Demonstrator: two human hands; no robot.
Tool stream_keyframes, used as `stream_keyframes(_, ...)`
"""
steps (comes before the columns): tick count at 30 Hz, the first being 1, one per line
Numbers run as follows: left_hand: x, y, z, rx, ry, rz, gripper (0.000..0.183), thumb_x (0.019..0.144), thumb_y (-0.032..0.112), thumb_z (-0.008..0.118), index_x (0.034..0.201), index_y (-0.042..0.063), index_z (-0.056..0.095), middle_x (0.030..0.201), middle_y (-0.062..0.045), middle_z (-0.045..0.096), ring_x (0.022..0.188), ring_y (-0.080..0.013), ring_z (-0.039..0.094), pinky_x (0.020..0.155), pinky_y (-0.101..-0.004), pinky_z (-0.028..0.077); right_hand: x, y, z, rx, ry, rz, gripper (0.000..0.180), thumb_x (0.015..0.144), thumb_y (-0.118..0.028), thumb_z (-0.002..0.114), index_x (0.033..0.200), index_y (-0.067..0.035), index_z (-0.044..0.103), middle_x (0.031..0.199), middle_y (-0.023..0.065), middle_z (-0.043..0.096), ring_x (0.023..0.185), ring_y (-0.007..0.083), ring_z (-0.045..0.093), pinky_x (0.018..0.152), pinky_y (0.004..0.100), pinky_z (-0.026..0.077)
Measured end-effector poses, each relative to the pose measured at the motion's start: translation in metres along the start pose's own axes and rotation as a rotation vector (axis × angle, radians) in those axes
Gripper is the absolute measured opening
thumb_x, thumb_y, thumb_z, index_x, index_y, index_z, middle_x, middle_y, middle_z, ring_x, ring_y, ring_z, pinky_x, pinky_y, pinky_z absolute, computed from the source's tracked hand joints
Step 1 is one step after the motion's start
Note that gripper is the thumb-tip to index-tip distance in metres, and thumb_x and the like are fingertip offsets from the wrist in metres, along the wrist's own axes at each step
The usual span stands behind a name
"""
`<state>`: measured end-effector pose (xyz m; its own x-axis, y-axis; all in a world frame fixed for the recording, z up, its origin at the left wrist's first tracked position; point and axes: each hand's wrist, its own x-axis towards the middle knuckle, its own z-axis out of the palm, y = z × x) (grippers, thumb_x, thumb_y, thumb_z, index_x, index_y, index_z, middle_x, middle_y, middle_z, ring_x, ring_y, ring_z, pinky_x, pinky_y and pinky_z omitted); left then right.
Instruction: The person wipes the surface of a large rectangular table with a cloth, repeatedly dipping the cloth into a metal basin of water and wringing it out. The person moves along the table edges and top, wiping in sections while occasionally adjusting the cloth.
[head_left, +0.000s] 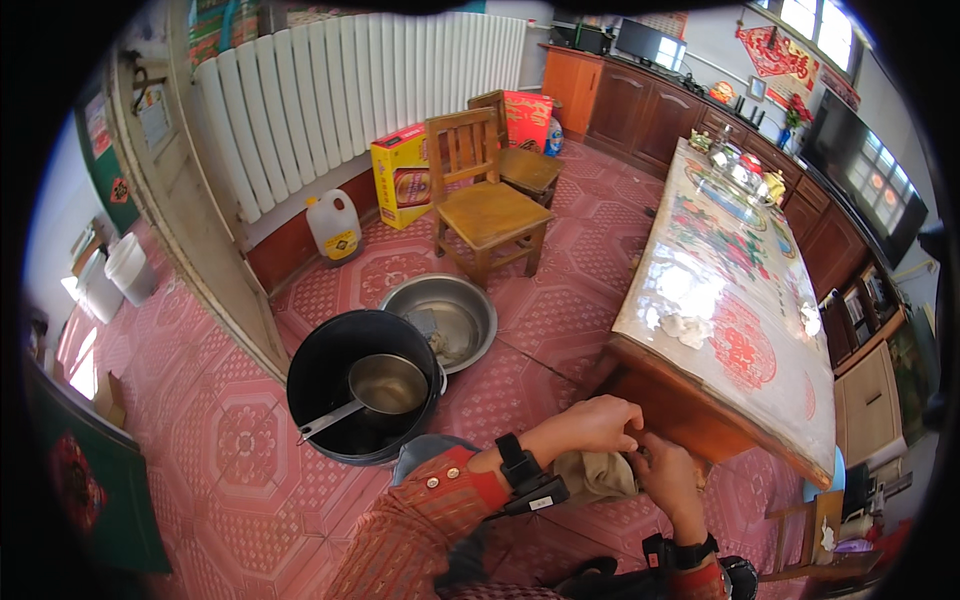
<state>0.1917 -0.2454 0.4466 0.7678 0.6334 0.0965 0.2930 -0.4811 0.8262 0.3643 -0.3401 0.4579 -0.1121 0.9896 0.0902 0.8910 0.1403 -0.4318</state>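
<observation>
Both my hands are close together in front of the near end of a low wooden table (675, 397) with a patterned cover. My left hand (596, 426) has its fingers bent near the fingertips of my right hand (667, 472); whether something small is between them is not clear. Just below them is a crumpled beige cloth (596, 476), partly hidden by the hands. To the left stands a black bucket (322, 352) with a long-handled metal ladle (386, 384) lying in it. Behind the bucket, a metal basin (472, 319) holds a greyish cloth (424, 322) and some shallow liquid.
Two small wooden chairs (491, 214) stand beyond the basin, near a yellow box (401, 180) and a plastic jug (334, 229). A white radiator (360, 82) lines the wall. On the table lies a crumpled white item (686, 330). A wooden stool (825, 525) is at lower right.
</observation>
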Motion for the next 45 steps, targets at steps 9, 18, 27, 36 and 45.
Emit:
stream_keyframes(9, -0.012, -0.012, -0.014, -0.085, -0.267, 0.088, 0.031, 0.083, 0.028, 0.07, 0.102, 0.003, 0.067, 0.089, -0.013, 0.071, 0.08, -0.0249, 0.068, 0.072, -0.0362, 0.052, 0.018, 0.064, 0.058, 0.205, 0.147, 0.212, 0.021, 0.086, -0.016, 0.06, 0.102, -0.004, 0.057, 0.088, 0.0227, 0.066, 0.083, 0.0422, 0.065, 0.072, 0.0466, 0.049)
stream_keyframes(18, 0.01, -0.005, -0.006, 0.104, -0.355, 0.145, 0.026, 0.081, 0.026, 0.073, 0.095, 0.004, 0.071, 0.083, -0.013, 0.069, 0.076, -0.0239, 0.066, 0.07, -0.0341, 0.051, -0.012, 0.084, 0.035, 0.301, -0.018, 0.048, 0.024, 0.085, -0.013, 0.062, 0.107, -0.005, 0.067, 0.097, 0.0167, 0.069, 0.089, 0.0293, 0.066, 0.078, 0.0381, 0.051)
stream_keyframes(27, 0.04, 0.007, 0.033, -0.199, -0.438, -0.12, 0.031, 0.082, 0.02, 0.073, 0.106, 0.002, 0.066, 0.092, -0.007, 0.069, 0.085, -0.0146, 0.063, 0.077, -0.03, 0.05, -0.047, 0.1, -0.011, 0.436, -0.121, 0.152, 0.026, 0.079, -0.011, 0.069, 0.104, -0.004, 0.066, 0.092, 0.0146, 0.067, 0.084, 0.0244, 0.064, 0.074, 0.0344, 0.049)
stream_keyframes(36, 0.056, -0.017, 0.119, -0.331, -0.97, -0.126, 0.073, 0.077, 0.03, 0.079, 0.134, -0.001, 0.045, 0.124, -0.011, 0.057, 0.115, -0.0213, 0.054, 0.097, -0.0344, 0.044, -0.079, 0.134, -0.006, 1.537, 0.009, 0.277, 0.022, 0.094, -0.019, 0.062, 0.111, -0.006, 0.056, 0.099, -0.0007, 0.061, 0.09, 0.006, 0.054, 0.08, 0.0239, 0.046)
stream_keyframes(45, 0.055, -0.051, 0.127, -0.11, -0.982, -0.257, 0.049, 0.083, 0.032, 0.072, 0.122, 0.006, 0.059, 0.109, -0.012, 0.066, 0.099, -0.0198, 0.062, 0.086, -0.0337, 0.049, -0.114, 0.168, 0.021, 0.974, 0.101, 0.254, 0.02, 0.089, -0.007, 0.057, 0.108, -0.004, 0.062, 0.099, 0.0088, 0.062, 0.093, 0.0209, 0.06, 0.079, 0.0322, 0.049)
